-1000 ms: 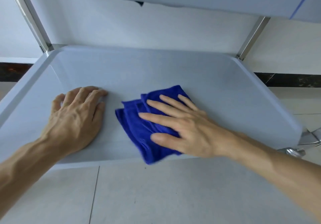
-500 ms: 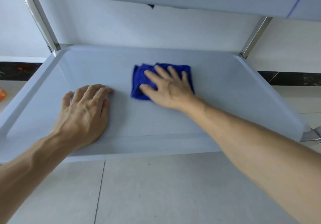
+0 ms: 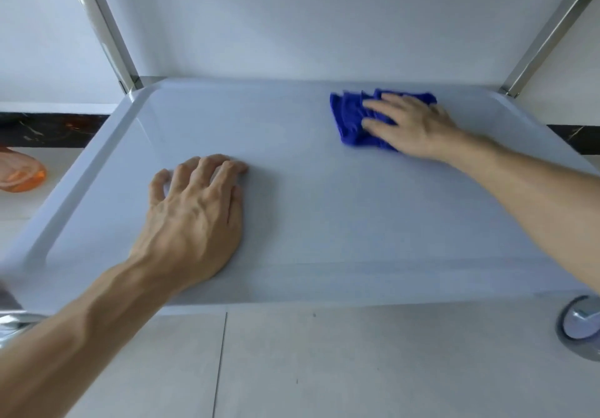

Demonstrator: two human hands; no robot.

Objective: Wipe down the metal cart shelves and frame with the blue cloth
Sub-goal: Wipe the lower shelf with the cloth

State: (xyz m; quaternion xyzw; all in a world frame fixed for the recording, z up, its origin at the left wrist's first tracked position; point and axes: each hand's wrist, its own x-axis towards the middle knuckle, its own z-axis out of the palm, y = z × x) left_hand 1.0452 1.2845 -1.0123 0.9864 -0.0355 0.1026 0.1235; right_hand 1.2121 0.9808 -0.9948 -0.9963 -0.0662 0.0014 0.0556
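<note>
The cart's lower shelf (image 3: 324, 223) is a pale grey tray with a raised rim, filling the middle of the head view. A bunched blue cloth (image 3: 352, 119) lies at its far right, near the back rim. My right hand (image 3: 412, 125) presses flat on the cloth with fingers spread and straight, pointing left. My left hand (image 3: 194, 219) rests palm down on the bare shelf at the front left, fingers slightly bent with the tips touching the surface. Shiny metal frame posts rise at the back left (image 3: 107, 28) and back right (image 3: 545, 34) corners.
A white wall stands right behind the cart, with a dark skirting strip (image 3: 48, 128). An orange object (image 3: 21, 174) lies on the floor to the left. A chrome caster (image 3: 581, 326) shows under the front right corner. Pale floor tiles (image 3: 357, 369) lie in front.
My right hand has slid the blue cloth from the front middle to the back, then right toward the back right corner. My left hand has stayed planted on the shelf.
</note>
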